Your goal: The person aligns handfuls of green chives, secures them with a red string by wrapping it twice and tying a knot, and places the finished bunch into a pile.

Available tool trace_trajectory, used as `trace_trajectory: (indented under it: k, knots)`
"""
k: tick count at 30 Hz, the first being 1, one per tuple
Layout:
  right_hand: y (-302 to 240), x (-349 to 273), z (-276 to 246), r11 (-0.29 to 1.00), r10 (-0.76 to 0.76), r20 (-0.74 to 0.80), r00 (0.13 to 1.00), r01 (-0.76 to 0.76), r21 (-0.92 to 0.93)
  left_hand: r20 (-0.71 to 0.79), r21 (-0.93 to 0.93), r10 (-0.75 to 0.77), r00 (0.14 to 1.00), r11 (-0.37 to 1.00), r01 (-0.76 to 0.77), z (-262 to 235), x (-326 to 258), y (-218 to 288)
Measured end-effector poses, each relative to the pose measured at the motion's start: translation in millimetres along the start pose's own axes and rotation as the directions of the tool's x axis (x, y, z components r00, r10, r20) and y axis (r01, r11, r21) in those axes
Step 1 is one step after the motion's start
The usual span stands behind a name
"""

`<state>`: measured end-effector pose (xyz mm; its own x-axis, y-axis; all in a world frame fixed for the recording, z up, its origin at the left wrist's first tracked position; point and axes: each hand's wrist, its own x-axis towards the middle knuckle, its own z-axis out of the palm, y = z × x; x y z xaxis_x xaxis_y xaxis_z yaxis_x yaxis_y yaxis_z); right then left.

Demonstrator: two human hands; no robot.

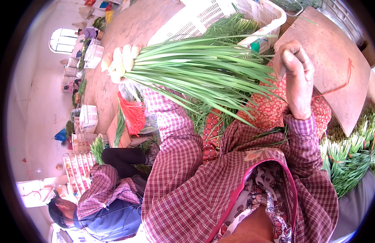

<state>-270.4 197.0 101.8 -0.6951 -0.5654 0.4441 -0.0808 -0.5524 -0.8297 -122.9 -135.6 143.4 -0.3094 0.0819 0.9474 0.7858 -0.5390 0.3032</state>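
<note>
My left hand [121, 64] is closed round the pale stem ends of a large bunch of garlic chives [199, 71]. The long green leaves fan out to the right, above my lap. At their tips is my right hand [296, 67], its fingers curled in and pressed together; whether a leaf or anything else is in them is hidden. Loose green leaves [199, 111] lie below the bunch, by a red patterned cloth [268, 99]. A bundle of red ties [132, 115] hangs beneath my left hand.
Behind the bunch stands a white plastic basket [181, 24] with loose greens in it. A brown board [321, 65] with a red tie on it is at the right, above tied chive bundles [351, 154]. Another person [108, 206] sits at lower left; crates [89, 117] line the far left.
</note>
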Motion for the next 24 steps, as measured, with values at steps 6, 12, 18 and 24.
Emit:
trace_trajectory:
  k: [6, 12, 18, 24]
  knots:
    - [-20.0, 7.9, 24.0, 0.882, -0.011, 0.26, 0.966, 0.132, -0.452, 0.025, 0.054, -0.079, 0.997, 0.996, 0.077, 12.8, 4.3, 4.4]
    - [15.8, 8.4, 25.4, 0.671, -0.091, 0.337, 0.937, 0.308, -0.675, 0.149, 0.061, -0.111, 0.983, 0.993, 0.103, 17.1, 13.9, 2.6]
    - [24.1, 3.9, 25.1, 0.58, -0.081, 0.325, 0.942, 0.31, -0.753, 0.229, 0.062, -0.105, 0.968, 0.994, 0.093, 21.5, 17.7, 1.3]
    - [25.4, 7.9, 32.7, 0.791, -0.031, 0.294, 0.955, 0.203, -0.577, 0.26, 0.049, -0.076, 0.963, 0.997, 0.065, 27.7, 21.9, -2.9]
